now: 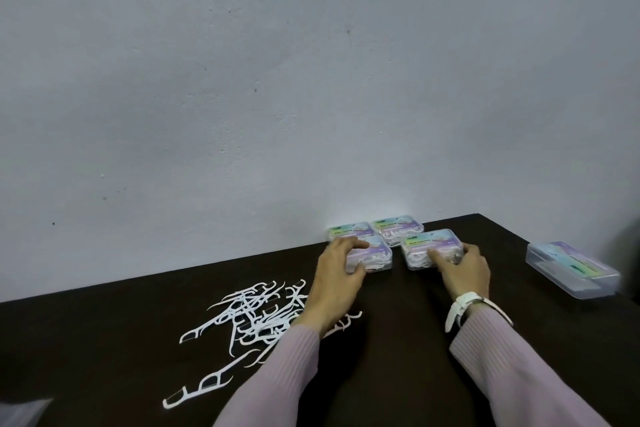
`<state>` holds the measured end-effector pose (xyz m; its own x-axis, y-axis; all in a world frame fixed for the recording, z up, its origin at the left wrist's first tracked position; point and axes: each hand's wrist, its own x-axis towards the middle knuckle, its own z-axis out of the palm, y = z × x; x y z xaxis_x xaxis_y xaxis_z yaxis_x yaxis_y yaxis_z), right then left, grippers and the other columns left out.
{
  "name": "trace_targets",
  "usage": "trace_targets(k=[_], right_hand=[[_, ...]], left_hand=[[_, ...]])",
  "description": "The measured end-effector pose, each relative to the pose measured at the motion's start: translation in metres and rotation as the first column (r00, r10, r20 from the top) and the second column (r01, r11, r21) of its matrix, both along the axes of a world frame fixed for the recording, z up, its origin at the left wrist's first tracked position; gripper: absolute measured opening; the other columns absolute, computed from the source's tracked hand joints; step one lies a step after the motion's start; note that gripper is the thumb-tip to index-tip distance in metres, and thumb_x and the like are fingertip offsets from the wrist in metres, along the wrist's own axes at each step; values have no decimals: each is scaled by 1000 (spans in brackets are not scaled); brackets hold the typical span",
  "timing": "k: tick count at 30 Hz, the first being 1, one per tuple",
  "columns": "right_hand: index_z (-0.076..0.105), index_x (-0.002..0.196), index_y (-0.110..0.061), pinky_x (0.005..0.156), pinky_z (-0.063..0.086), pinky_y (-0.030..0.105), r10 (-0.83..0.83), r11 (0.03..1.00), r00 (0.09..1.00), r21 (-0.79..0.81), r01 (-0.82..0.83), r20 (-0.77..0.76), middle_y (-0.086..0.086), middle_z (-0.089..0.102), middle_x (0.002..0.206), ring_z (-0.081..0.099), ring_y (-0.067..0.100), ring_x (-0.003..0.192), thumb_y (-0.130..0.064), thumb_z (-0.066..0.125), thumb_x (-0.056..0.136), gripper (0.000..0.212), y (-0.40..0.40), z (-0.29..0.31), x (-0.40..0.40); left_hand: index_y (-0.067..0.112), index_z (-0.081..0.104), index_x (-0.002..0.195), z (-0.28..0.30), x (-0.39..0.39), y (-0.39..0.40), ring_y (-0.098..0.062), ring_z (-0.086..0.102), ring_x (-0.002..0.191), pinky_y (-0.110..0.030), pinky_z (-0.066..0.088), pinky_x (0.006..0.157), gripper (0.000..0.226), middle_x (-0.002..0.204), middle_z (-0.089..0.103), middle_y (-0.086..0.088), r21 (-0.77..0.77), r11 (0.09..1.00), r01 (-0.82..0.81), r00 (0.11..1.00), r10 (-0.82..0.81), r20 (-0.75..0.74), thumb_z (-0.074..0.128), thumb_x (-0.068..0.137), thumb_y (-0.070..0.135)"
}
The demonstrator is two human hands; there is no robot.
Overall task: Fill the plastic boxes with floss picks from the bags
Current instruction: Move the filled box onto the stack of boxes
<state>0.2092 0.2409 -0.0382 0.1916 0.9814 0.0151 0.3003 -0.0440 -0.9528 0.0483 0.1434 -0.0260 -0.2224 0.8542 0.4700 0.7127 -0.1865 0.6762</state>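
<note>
A person in pale lilac sleeves works at a dark table (398,340) set against a grey wall; four small plastic boxes sit clustered at the far edge, lids down, white picks showing through their clear sides, so they appear filled. The left hand (341,269) curls over the front-left box (375,255), thumb at its near side and fingers across the lid; the right hand (462,269), a white watch (464,305) at its wrist, grips the front-right box (431,248) in the same way; two more boxes, the rear-left box (348,230) and the rear-right box (398,226), stand just behind, touching the wall. A fifth box (571,269) lies well apart to the right and looks empty of picks, though blur makes that uncertain; a loose heap of floss picks (252,317) is spread on the table to the left, with one stray pick (197,390) nearer the camera. A pale shape at the lower left corner (20,412) may be a bag; too little shows to tell. By this evidence most of the job is done; the loose picks and the fifth box remain.
</note>
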Motion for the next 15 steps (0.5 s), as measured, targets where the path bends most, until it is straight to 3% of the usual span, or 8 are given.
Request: trace_targets(k=[2, 5, 11, 13, 15], right_hand=[[40, 131, -4, 101, 36, 40, 34, 999, 996, 17, -36, 85, 18, 41, 134, 43, 30, 122, -23, 68, 82, 59, 2, 0, -6], [42, 131, -4, 101, 35, 39, 91, 995, 981, 24, -97, 169, 18, 40, 133, 42, 30, 122, -29, 67, 82, 60, 9, -3, -11], [38, 136, -3, 104, 34, 40, 114, 993, 980, 12, -118, 161, 17, 36, 138, 39, 29, 126, -30, 59, 88, 59, 18, -6, -14], [40, 136, -5, 103, 35, 39, 70, 996, 989, 41, -76, 133, 16, 35, 139, 40, 28, 125, -22, 59, 89, 53, 17, -5, -11], [47, 128, -8, 98, 39, 35, 13, 995, 990, 99, -27, 142, 13, 38, 135, 43, 25, 121, -14, 59, 87, 43, 14, -4, -7]], left_hand=[[19, 61, 112, 0, -6, 4, 0, 46, 113, 2, 29, 90, 32, 119, 52, 11, 0, 1000, -10, 1000, 10, 13, 56, 86, 1], [20, 61, 111, 1, -12, 9, -1, 45, 113, -11, 34, 97, 31, 117, 49, 12, -12, 1000, -12, 999, 13, 34, 55, 87, 0], [25, 61, 108, 1, -15, 14, -7, 50, 112, -29, 44, 99, 31, 117, 51, 12, -31, 999, -9, 996, 12, 83, 55, 88, 2], [24, 62, 108, 0, -12, 15, -8, 51, 112, -25, 44, 97, 31, 117, 52, 12, -38, 999, 5, 997, -2, 77, 54, 88, 1], [22, 62, 109, -2, -9, 14, -4, 48, 114, -7, 35, 94, 32, 118, 52, 11, -44, 999, 13, 999, -11, 43, 54, 87, 0]])
